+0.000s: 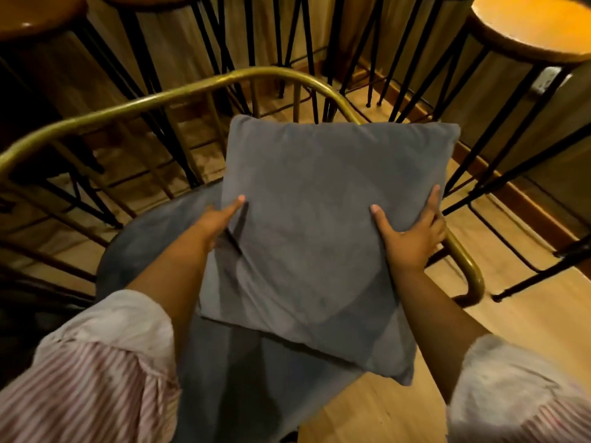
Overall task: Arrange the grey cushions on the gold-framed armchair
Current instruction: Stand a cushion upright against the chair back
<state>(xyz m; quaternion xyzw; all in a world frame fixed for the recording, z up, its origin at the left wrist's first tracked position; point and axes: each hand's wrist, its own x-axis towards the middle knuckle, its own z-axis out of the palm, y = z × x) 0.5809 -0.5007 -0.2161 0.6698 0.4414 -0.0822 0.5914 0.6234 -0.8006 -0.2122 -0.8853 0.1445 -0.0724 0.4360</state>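
A square grey cushion (323,231) is held over the gold-framed armchair (166,97), tilted with its top edge toward the curved backrest. My left hand (220,220) grips its left edge, thumb on top and fingers hidden beneath. My right hand (412,231) clasps its right edge, thumb on the front and fingers wrapped round the side. Under the cushion lies the grey seat pad (140,251), round at the back and reaching toward me. The chair's right arm rail (470,266) curves down just beyond my right hand.
Wooden bar stools (531,27) on thin black metal legs stand close behind and to the right of the chair. More stool legs (179,100) cross behind the backrest. A white wall socket (545,79) sits at the right. Light wooden floor (511,314) shows to the right.
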